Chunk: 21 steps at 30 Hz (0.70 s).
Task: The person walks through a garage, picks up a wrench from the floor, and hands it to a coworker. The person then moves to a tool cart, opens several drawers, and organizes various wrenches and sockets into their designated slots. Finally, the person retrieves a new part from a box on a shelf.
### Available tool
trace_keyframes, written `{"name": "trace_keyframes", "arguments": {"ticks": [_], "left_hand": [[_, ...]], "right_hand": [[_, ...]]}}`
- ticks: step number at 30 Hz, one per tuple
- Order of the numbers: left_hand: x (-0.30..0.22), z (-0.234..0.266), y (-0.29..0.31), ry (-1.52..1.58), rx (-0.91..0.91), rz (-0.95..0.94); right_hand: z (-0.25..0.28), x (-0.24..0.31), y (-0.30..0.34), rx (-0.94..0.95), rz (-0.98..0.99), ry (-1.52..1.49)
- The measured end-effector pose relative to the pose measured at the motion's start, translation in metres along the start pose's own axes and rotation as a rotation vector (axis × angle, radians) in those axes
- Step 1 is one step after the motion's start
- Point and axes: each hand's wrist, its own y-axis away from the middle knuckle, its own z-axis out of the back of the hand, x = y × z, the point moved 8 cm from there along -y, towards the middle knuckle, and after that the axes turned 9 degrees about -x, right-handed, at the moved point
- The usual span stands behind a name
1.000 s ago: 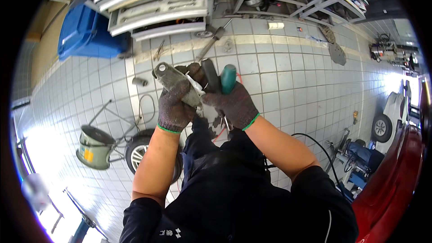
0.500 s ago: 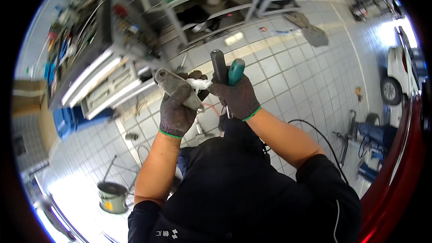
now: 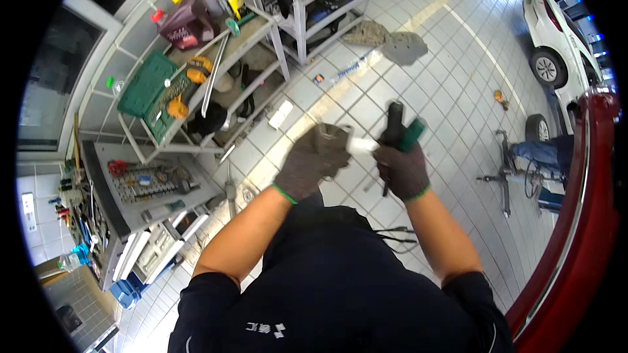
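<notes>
Both my hands wear dark knit gloves with green cuffs. My left hand (image 3: pixel 310 165) is closed around a grey metal part (image 3: pixel 335 137), mostly hidden by the fingers. In my right hand (image 3: pixel 407 175) stand two handles side by side: a thick black handle (image 3: pixel 394 121) and a green handle (image 3: pixel 412 133). A dark shaft runs down below that fist; which handle it belongs to I cannot tell. Between the hands is a blurred white piece (image 3: pixel 363 146), perhaps cloth or paper, reaching the right fingers. Whether the left hand also touches it is unclear.
To the left stands a tool cabinet (image 3: pixel 121 212) with drawers pulled out. Beyond it, a grey metal shelf (image 3: pixel 245 36) bears bottles, a green case (image 3: pixel 147 85) and yellow power tools. A red car body (image 3: pixel 575 222) lines the right side. Cloths (image 3: pixel 404 48) lie on the tiled floor.
My view has turned, bringing the shelf and bottles in at the left. Both hands sit farther right in the picture and farther apart, still holding the grey part and the handled tools.
</notes>
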Motion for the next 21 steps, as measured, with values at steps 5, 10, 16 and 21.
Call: {"name": "trace_keyframes", "arguments": {"ticks": [5, 10, 16, 21], "left_hand": [[-0.018, -0.122, -0.161, -0.375, 0.378, 0.057], [-0.045, -0.265, -0.262, -0.539, 0.736, 0.047], [-0.064, -0.421, -0.397, -0.803, 0.860, -0.260], [-0.052, -0.472, -0.588, -0.986, 0.581, -0.257]], "right_hand": [[0.103, 0.060, -0.095, -0.303, 0.006, -0.057], [0.206, 0.119, -0.149, -0.463, 0.005, -0.068], [0.328, 0.174, -0.232, -0.641, -0.019, -0.252], [0.499, 0.224, -0.342, -0.807, 0.082, -0.531]]}}
